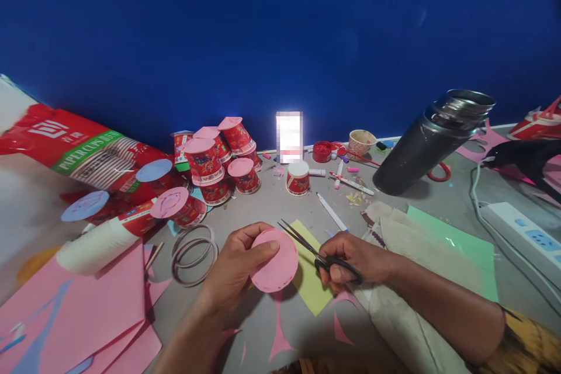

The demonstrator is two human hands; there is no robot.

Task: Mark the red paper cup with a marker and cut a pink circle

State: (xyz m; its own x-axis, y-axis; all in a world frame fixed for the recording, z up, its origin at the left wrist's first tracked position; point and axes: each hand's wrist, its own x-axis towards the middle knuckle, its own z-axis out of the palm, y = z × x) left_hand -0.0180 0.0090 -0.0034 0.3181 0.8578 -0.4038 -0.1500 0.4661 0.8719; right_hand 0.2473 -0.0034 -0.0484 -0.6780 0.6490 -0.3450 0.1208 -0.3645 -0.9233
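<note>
Between the thumb and fingers of my left hand (239, 260) is a round pink paper disc (276, 269), held facing up with small reddish marks along its lower edge. My right hand (350, 257) grips black-handled scissors (302, 241), whose blades point up and left, slightly parted and apart from the disc. Under the scissors lies a yellow paper sheet (313, 292). Pink offcuts (280, 336) are scattered on the table below my hands. A red paper cup (298, 180) stands upside down ahead, its white base up.
Paper cups with pink discs on top (204, 155) are stacked at left, near a red cup package (83, 146) and tape rings (193, 257). Pink sheets (87, 315) lie front left. A dark flask (421, 152), a cloth (407, 269) and a power strip (526, 234) occupy the right.
</note>
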